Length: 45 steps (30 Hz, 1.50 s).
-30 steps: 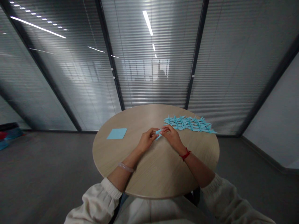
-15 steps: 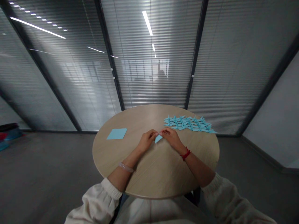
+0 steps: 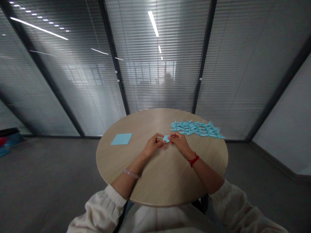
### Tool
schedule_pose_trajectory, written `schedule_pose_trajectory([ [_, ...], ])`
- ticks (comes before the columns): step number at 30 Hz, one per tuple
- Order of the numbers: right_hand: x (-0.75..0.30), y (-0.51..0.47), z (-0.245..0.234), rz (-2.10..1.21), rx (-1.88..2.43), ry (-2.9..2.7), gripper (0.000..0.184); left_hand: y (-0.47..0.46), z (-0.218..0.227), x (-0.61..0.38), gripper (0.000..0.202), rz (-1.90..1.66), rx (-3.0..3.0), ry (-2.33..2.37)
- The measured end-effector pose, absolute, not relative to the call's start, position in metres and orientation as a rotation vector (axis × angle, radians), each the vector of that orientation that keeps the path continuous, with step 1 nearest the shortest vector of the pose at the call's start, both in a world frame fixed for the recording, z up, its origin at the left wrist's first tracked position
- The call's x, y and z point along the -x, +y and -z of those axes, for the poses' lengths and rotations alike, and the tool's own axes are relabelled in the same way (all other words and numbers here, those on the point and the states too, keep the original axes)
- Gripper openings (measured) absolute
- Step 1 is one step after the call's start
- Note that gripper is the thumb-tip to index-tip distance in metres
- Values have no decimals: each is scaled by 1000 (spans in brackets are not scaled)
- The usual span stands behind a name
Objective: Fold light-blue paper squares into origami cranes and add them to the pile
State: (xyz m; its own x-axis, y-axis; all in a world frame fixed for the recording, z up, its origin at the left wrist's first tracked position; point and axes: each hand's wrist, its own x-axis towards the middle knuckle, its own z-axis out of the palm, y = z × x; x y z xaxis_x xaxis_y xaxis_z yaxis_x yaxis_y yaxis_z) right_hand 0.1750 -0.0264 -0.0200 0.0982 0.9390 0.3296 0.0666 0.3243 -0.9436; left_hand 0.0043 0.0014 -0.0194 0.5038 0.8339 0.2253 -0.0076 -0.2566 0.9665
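Note:
A small light-blue folded paper piece [image 3: 166, 138] is pinched between both hands over the middle of a round wooden table [image 3: 155, 181]. My left hand [image 3: 153, 145] grips its left side with fingers curled. My right hand [image 3: 179, 142], a red cord at the wrist, pinches its right side. Most of the paper is hidden by my fingers.
Several finished light-blue folded paper figures [image 3: 196, 128] lie in rows at the table's far right. A flat stack of blue square paper [image 3: 121, 138] lies at the far left. Glass walls with blinds stand behind the table.
The paper piece hung lower between my fingertips half a second ago; it now sits higher and flatter between both hands. My hands stayed in about the same place.

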Motion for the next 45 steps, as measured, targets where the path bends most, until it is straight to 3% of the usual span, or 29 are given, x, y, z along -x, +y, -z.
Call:
schedule_pose_trajectory([
  [6,-172,-29,18,-1001,1002,-1350,31,-1,17,-2,33,-983,-1832,730],
  [11,-173,-32,16,-1134,925,-1244,31,-9,9,0,48,-1064,-2118,785],
  [17,-176,-36,18,-1417,779,-1180,29,-10,6,2,29,-1193,-2258,856],
  [28,-176,-37,20,-1648,619,-1021,22,-15,2,1,33,-1204,-2199,857],
  [41,-177,-33,21,-1669,615,-938,27,-13,4,3,40,-1316,-2267,771],
  [45,-175,-37,17,-1592,667,-1029,25,-11,2,3,24,-1322,-2275,741],
])
